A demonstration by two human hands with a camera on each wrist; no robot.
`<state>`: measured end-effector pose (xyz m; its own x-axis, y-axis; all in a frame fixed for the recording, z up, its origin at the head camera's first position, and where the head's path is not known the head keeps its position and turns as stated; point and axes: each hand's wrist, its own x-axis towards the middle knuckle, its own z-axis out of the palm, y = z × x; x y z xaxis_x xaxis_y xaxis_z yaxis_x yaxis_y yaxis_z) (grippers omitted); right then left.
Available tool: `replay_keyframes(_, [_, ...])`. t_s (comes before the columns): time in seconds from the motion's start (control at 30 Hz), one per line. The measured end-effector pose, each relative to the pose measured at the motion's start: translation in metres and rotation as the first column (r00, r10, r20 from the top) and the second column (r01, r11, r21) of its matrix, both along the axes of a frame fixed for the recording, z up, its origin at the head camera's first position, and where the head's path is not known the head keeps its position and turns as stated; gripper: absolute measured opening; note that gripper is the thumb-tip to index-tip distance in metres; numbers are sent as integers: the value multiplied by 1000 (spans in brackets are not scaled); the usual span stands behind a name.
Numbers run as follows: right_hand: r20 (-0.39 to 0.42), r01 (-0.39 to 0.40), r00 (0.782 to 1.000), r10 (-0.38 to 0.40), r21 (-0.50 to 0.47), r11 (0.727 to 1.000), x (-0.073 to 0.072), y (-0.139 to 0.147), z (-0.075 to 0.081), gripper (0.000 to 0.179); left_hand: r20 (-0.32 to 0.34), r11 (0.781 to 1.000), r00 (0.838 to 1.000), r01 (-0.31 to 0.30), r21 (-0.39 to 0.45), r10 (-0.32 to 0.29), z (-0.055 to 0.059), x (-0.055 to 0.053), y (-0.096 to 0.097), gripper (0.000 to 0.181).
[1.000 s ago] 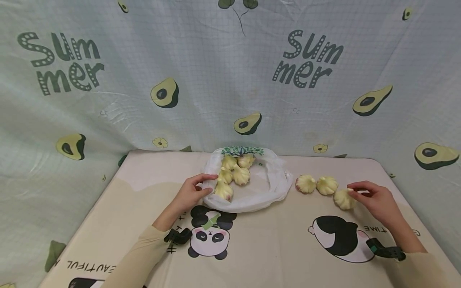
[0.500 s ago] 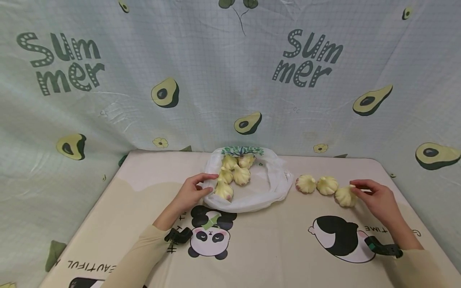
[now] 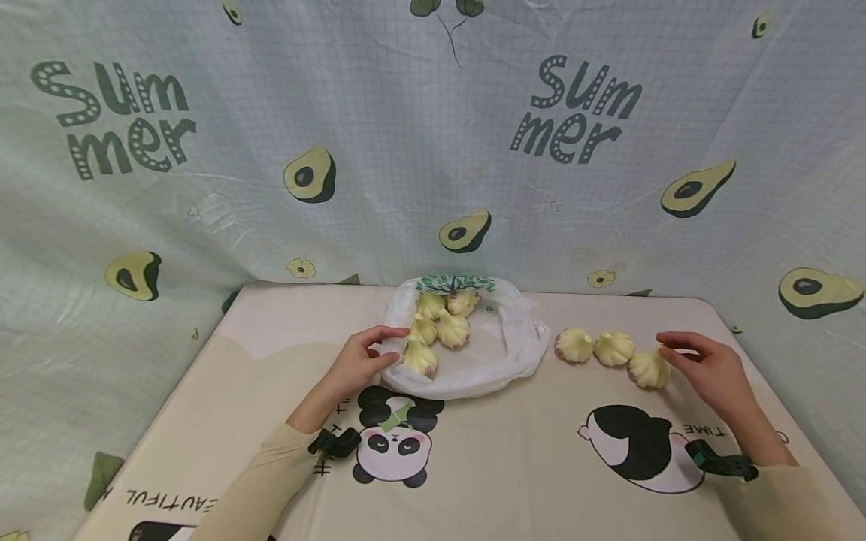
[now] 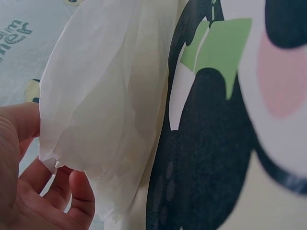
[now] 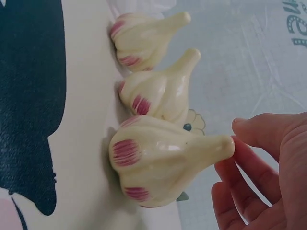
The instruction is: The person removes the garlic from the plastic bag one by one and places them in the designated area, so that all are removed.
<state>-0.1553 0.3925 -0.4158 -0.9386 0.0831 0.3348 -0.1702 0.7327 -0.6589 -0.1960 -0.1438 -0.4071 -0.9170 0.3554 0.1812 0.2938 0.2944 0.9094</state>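
Note:
A white plastic bag [image 3: 467, 385] with a rolled-open mouth holds several garlic bulbs [image 3: 453, 329], grouped at its left and back. My left hand [image 3: 361, 359] pinches the bag's left rim between thumb and fingers; the left wrist view shows the thin bag wall [image 4: 103, 91] hiding part of the fingers. Right of the bag, three garlic bulbs with purple streaks stand in a row: a left one [image 3: 574, 346], a middle one [image 3: 614, 349] and a right one [image 3: 649, 370]. Just by the right bulb's stem [image 5: 218, 147], my right hand [image 3: 707, 372] has its thumb and fingers spread apart.
A beige printed tablecloth [image 3: 514, 458] covers the table, with a panda print [image 3: 395, 451] in front of the bag. Behind the table hangs a pale curtain [image 3: 379, 105] with avocado prints. A dark wrist strap [image 3: 724, 462] sits on the right arm.
My right hand has loosened from the right garlic bulb's stem and risen slightly. That bulb shifted a little to the right. The left hand and the bag have stayed put.

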Motion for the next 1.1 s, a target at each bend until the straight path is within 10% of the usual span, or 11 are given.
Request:
replay_keyframes(0.83, [45, -115, 992, 114, 28, 993, -39, -71, 39, 26, 8, 1000, 1000, -3, -19, 3, 2, -1, -2, 28])
replay_keyframes(1.1, [70, -261, 964, 258, 42, 964, -68, -119, 39, 23, -16, 999, 1000, -14, -36, 13, -24, -16, -6, 29])
